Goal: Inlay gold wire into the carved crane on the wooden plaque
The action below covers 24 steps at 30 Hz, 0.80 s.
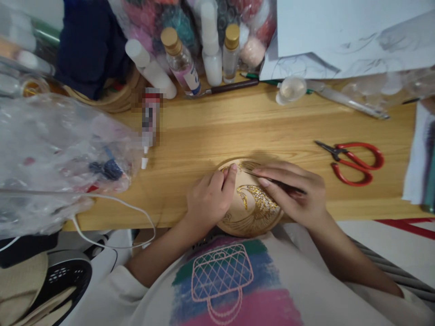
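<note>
- Disc point(253, 210) with gold bird lies at table's point(238, 127) near edge.
- Left hand point(209, 199), fingers curled, grips its 9 o'clock rim.
- Right hand point(292, 192) pinches thin tool point(275, 182), tip toward 10 o'clock.
- Scissors point(353, 163) at 3 o'clock; bottles point(180, 61) at 11.

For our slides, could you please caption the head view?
Left hand rests on a round wooden disc with gold bird design; right hand holds a thin dark tool against it, red scissors nearby.
</note>
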{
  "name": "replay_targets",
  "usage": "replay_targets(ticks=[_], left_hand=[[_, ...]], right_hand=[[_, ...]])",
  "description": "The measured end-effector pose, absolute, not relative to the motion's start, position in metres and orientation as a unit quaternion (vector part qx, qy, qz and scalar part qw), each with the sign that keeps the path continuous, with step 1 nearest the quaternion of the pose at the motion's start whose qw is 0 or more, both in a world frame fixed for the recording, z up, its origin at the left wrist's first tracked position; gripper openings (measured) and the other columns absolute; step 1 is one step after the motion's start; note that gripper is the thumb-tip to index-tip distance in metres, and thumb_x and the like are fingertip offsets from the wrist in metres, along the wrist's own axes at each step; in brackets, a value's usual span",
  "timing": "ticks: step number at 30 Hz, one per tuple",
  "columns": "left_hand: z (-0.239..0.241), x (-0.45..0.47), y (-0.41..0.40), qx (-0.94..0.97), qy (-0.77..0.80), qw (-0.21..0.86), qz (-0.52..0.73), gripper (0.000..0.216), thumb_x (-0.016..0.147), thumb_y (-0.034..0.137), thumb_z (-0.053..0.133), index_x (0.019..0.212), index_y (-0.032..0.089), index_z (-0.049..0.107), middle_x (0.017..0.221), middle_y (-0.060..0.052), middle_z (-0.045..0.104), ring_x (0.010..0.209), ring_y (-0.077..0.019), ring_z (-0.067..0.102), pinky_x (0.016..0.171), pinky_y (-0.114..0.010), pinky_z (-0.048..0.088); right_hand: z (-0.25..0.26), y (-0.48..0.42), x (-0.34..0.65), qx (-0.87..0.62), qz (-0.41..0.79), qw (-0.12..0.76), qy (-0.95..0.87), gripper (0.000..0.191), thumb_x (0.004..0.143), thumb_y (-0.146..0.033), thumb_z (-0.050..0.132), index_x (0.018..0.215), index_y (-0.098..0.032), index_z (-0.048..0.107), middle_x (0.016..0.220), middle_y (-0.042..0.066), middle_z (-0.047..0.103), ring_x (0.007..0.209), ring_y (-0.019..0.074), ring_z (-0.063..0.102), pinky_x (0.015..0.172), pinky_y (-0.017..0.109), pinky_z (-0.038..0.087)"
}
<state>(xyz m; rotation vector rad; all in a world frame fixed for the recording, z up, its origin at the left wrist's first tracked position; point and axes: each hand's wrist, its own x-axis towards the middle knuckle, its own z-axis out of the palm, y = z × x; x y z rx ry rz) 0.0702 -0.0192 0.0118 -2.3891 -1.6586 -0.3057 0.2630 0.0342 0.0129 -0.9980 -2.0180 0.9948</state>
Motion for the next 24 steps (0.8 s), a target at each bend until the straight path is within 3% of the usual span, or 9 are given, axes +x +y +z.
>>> replay_targets(ticks=[4, 14, 21, 24], left_hand=[[0.011, 0.071, -0.02, -0.814, -0.561, 0.105, -0.108, 0.025, 0.096, 0.011, 0.045, 0.109, 0.012, 0.066, 0.057, 0.0, 0.056, 0.054, -0.0141, 0.057, 0.047, -0.028, 0.033], [0.008, 0.07, -0.021, -0.81, -0.568, 0.082, -0.116, 0.029, 0.098, 0.012, 0.04, 0.111, 0.013, 0.066, 0.058, -0.001, 0.058, 0.055, -0.015, 0.058, 0.046, -0.027, 0.033], [0.009, 0.071, -0.019, -0.809, -0.56, 0.121, -0.133, 0.028, 0.095, 0.007, 0.043, 0.105, 0.012, 0.069, 0.056, 0.0, 0.057, 0.052, -0.0148, 0.057, 0.045, -0.028, 0.034], [0.008, 0.071, -0.019, -0.809, -0.561, 0.108, -0.139, 0.028, 0.095, 0.008, 0.043, 0.107, 0.012, 0.068, 0.056, -0.001, 0.057, 0.053, -0.0152, 0.057, 0.044, -0.028, 0.032]], right_hand=[[0.019, 0.032, 0.264, -0.392, 0.357, 0.336, -0.778, 0.027, 0.085, -0.012, 0.062, 0.107, -0.024, 0.071, 0.096, 0.004, 0.074, 0.082, 0.0157, 0.07, 0.072, 0.03, 0.058], [0.036, 0.014, 0.265, -0.462, 0.342, 0.305, -0.759, 0.026, 0.084, -0.014, 0.063, 0.108, -0.024, 0.068, 0.101, 0.004, 0.073, 0.091, 0.0171, 0.069, 0.081, 0.032, 0.057], [0.037, -0.002, 0.259, -0.521, 0.365, 0.274, -0.721, 0.018, 0.088, -0.018, 0.059, 0.103, -0.024, 0.066, 0.094, 0.001, 0.072, 0.08, 0.0137, 0.068, 0.071, 0.027, 0.057], [0.036, -0.006, 0.254, -0.559, 0.341, 0.266, -0.708, 0.024, 0.087, -0.02, 0.06, 0.111, -0.023, 0.062, 0.092, 0.002, 0.072, 0.069, 0.0128, 0.066, 0.063, 0.027, 0.057]])
